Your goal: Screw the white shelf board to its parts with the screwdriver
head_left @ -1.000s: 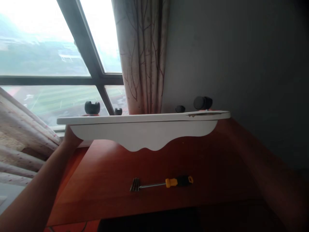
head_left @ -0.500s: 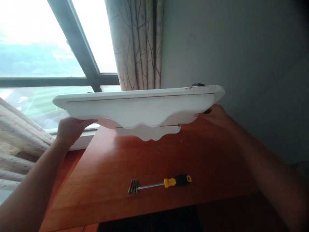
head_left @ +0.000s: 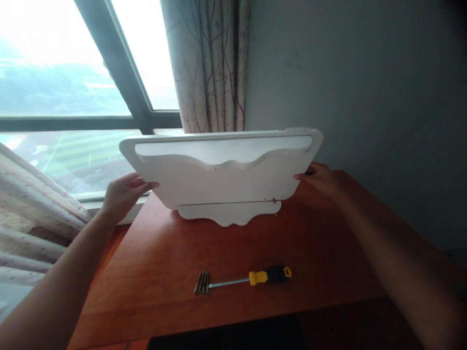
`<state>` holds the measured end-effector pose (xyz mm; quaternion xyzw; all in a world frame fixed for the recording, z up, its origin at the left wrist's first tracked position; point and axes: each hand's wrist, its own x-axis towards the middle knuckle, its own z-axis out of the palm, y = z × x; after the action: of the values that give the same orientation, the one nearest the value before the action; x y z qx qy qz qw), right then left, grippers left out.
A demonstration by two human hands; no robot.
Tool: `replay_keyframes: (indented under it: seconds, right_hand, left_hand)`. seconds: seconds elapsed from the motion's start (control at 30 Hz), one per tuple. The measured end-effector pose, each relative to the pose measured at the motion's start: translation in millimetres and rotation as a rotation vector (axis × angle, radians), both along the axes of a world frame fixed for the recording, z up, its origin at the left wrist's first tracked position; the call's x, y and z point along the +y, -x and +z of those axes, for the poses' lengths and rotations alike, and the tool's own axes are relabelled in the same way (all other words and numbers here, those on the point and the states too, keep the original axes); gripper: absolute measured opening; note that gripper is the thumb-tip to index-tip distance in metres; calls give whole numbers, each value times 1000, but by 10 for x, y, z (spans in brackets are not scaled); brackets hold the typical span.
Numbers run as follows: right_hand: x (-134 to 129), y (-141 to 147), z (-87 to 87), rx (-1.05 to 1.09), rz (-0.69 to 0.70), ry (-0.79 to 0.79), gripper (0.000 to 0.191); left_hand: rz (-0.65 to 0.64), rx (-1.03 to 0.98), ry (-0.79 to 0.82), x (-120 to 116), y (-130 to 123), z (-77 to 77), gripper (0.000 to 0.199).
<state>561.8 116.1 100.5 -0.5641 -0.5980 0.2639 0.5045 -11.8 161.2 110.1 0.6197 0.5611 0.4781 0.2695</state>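
Observation:
A white panel (head_left: 219,182) with wavy-edged strips along its top and bottom stands tilted over the brown table. My left hand (head_left: 126,192) grips its left edge, thumb on the face turned toward me. On the opposite edge, my right hand (head_left: 317,179) holds it the same way, with the fingers partly hidden behind. A dark screw or pin shows at the right end of the lower strip's seam. Nearer me lie several screws (head_left: 202,282) in a row, touching or nearly touching the tip of a yellow-and-black screwdriver (head_left: 268,276).
The brown wooden table (head_left: 164,306) spans the middle, with a dark gap at its front edge. To the left are a window (head_left: 65,121) and a patterned curtain (head_left: 36,209). A second curtain (head_left: 211,63) and a grey wall (head_left: 346,73) are behind.
The white panel has tipped so that more of its flat face shows, and its lower strip sits closer to me. Both hands have moved with it; the screwdriver and screws stay put.

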Motion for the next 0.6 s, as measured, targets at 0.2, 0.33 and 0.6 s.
replay_keyframes:
  seconds: [0.2,0.33,0.6]
  right_hand:
    - [31,2,-213,173,3,7,43]
    - [56,-1,-335,205,-8,0,45]
    - [148,79,-488,198,-8,31,48]
  left_hand:
    - [-42,-128,28,26,-65,-18,64]
    - [-21,-138,29,32,-105,-66,57]
    - [-36,-158,117,79,-150,-121,64]
